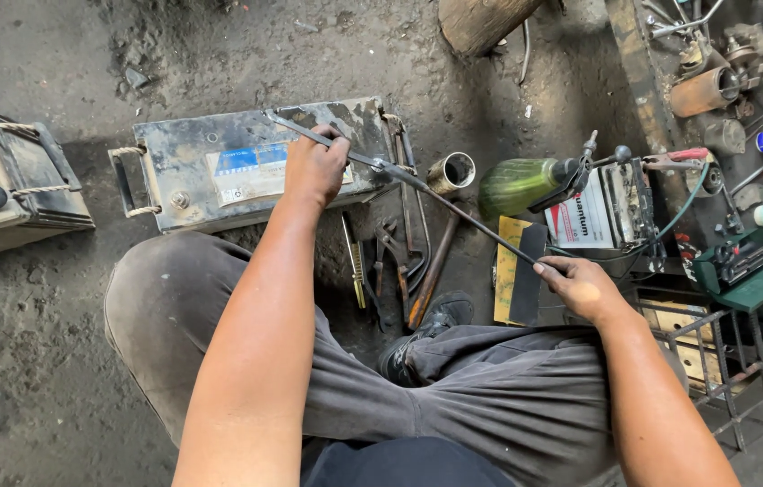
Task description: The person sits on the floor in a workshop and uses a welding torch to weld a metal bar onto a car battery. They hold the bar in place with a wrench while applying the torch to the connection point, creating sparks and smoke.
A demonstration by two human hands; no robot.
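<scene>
Legs in grey trousers (490, 397) are filling the bottom of the view and hiding part of the dirt floor (29, 361). Only the toe of a black shoe (440, 316) is peeking out. A second battery (2, 180) is getting cut off at the left edge, and a wooden log (480, 20) is getting cut off at the top.

The left hand (314, 167) is closing around a long thin metal rod (404, 176), and this hand is resting on top of a big dirty car battery (246, 162) with rope handles. The right hand (580, 287) is pinching the other end of the same rod with its fingertips. The rod is stretching across from one hand to the other, tilting down to the right.

Rusty tools (395, 271) are lying in a pile between the big battery and the shoe; it is hard to tell them apart. A short metal pipe (451, 171) is lying just beside them. A green bottle (521, 185) is leaning near a small open battery (602, 207). Metal junk (724, 72) is crowding the top right corner.

The floor is dark, dusty and oily. Bare floor is showing at the bottom left.
</scene>
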